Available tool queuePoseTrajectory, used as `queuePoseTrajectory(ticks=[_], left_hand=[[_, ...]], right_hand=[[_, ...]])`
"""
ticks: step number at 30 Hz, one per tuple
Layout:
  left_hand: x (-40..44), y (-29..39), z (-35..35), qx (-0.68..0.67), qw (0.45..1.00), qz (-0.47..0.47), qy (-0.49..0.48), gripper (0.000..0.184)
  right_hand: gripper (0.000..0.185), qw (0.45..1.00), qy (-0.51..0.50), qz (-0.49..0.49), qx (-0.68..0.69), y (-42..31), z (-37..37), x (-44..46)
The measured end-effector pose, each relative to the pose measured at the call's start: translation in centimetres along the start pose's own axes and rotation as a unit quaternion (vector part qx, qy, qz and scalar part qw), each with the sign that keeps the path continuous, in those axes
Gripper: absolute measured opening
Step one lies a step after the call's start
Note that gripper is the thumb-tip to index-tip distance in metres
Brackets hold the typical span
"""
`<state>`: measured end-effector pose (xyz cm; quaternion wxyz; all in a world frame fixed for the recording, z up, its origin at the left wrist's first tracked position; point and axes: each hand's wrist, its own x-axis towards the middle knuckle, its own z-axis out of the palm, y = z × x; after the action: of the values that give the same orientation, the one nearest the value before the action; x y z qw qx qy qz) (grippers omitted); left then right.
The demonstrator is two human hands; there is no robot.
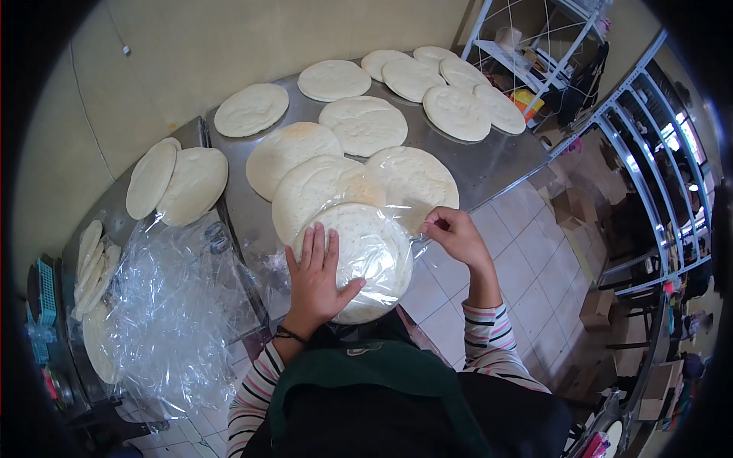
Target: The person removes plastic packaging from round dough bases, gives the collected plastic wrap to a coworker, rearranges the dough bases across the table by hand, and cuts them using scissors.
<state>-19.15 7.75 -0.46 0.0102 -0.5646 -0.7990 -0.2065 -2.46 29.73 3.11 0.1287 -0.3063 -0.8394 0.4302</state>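
Note:
A round flatbread (370,237) lies inside a clear plastic bag (382,269) at the near edge of the metal table, close to my body. My left hand (314,281) rests flat on the bag's left side, fingers stretched out. At the bag's upper right corner, my right hand (456,235) pinches the plastic between thumb and fingers. Just beyond, partly under the bag, are more flatbreads: one overlapped by it on the left (305,191) and another behind the right hand (412,179).
Several flatbreads (363,126) are spread over the metal table (489,172) toward the wall. To the left, a heap of clear plastic bags (172,305) lies beside more flatbreads (192,185). A metal shelf (504,57) stands at the back right; cardboard boxes (574,208) sit on the tiled floor.

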Motion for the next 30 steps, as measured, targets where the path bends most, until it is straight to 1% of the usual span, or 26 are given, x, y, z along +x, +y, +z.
queuePoseTrajectory(ticks=[1,2,3,4,6,8,9,10,11,12,13,14,15,17,18,20,21,22,23,24,25,26,27,28,29,30], left_hand=[[0.0,0.0,0.0,-0.001,1.000,0.002,-0.002,0.087],[0.0,0.0,-0.1,0.000,1.000,0.003,-0.003,0.087],[-0.1,0.0,-0.2,-0.005,1.000,0.000,-0.005,0.087],[0.1,0.1,-0.2,-0.010,1.000,-0.001,-0.006,0.087],[-0.3,-0.3,-0.1,-0.027,1.000,0.004,0.007,0.086],[-0.6,-1.0,0.3,-0.065,0.997,0.024,0.044,0.084],[-1.1,-1.6,0.8,-0.073,0.994,0.036,0.067,0.082],[-1.5,-2.0,1.5,-0.068,0.992,0.045,0.100,0.079],[-1.5,-1.9,1.2,-0.065,0.988,0.053,0.133,0.074],[-1.3,-2.1,1.3,-0.072,0.981,0.076,0.162,0.069],[-1.4,-2.0,1.4,-0.048,0.984,0.052,0.162,0.065],[-1.4,-1.7,1.3,-0.053,0.983,0.070,0.160,0.065],[-1.7,-1.5,1.2,-0.066,0.985,0.044,0.153,0.064],[-1.8,-1.5,1.2,-0.064,0.987,0.016,0.148,0.061],[-1.9,-1.8,1.6,-0.065,0.987,0.021,0.148,0.061],[-1.9,-2.3,2.0,-0.099,0.973,0.028,0.206,0.061],[-2.0,-2.2,2.0,-0.100,0.973,0.033,0.206,0.061],[-2.2,-1.7,1.6,-0.169,0.958,-0.007,0.234,0.060],[-2.3,-1.5,1.2,-0.236,0.936,-0.047,0.259,0.058],[-2.5,-1.7,0.9,-0.235,0.936,-0.044,0.259,0.058],[-2.5,-1.9,0.6,-0.144,0.950,-0.072,0.266,0.055],[-2.5,-2.1,0.3,-0.052,0.956,-0.100,0.272,0.052],[-2.6,-2.3,0.1,-0.052,0.956,-0.099,0.272,0.052],[-2.7,-2.3,-0.2,-0.230,0.944,-0.147,0.187,0.048],[-2.8,-2.4,-0.3,-0.399,0.893,-0.189,0.094,0.044],[-3.2,-2.4,-0.1,-0.397,0.893,-0.190,0.095,0.044]], right_hand=[[0.019,1.000,0.000,-0.001,0.001,-0.3,-0.1,0.0],[0.017,0.983,-0.015,0.024,0.181,-0.7,-0.3,-0.1],[0.018,0.933,-0.026,0.049,0.356,-0.9,-0.5,-0.2],[0.018,0.933,-0.019,0.049,0.357,-0.9,-0.6,0.2],[0.023,0.920,-0.124,0.147,0.342,-0.3,-1.1,1.5],[0.021,0.951,-0.174,0.083,0.242,0.5,-0.1,2.6],[0.021,0.964,-0.153,0.051,0.210,1.7,1.0,3.5],[0.016,0.980,-0.148,0.035,0.127,1.9,1.4,4.2],[0.016,0.977,-0.161,0.061,0.129,1.3,1.9,4.5],[0.021,0.972,-0.203,0.025,0.114,1.3,2.2,5.0],[0.026,0.979,-0.187,0.004,0.075,0.8,2.3,5.2],[0.030,0.983,-0.182,-0.015,0.036,0.2,2.8,5.1],[0.030,0.984,-0.171,-0.011,0.039,0.2,3.7,5.1],[0.034,0.993,-0.085,-0.071,-0.029,-0.2,4.8,5.0],[0.034,0.994,-0.080,-0.070,-0.028,-0.2,5.1,4.7],[0.034,0.992,-0.056,-0.082,0.076,-1.7,4.8,3.3],[0.032,0.986,-0.061,-0.126,0.087,-1.9,5.0,2.8],[0.032,0.986,-0.058,-0.127,0.087,-1.7,4.8,2.5],[0.030,0.962,-0.130,-0.148,0.189,-1.6,4.8,2.1],[0.029,0.922,-0.200,-0.168,0.287,-1.3,4.7,1.5],[0.031,0.895,-0.250,-0.140,0.342,-1.5,3.9,0.8],[0.031,0.895,-0.248,-0.141,0.342,-1.2,3.8,0.2],[0.032,0.879,-0.254,-0.131,0.381,-0.8,3.9,-0.2],[0.034,0.861,-0.262,-0.121,0.418,-0.4,4.0,-0.4],[0.034,0.860,-0.264,-0.121,0.418,0.0,4.3,-0.7],[0.037,0.880,-0.262,-0.132,0.373,0.4,4.8,-0.9]])
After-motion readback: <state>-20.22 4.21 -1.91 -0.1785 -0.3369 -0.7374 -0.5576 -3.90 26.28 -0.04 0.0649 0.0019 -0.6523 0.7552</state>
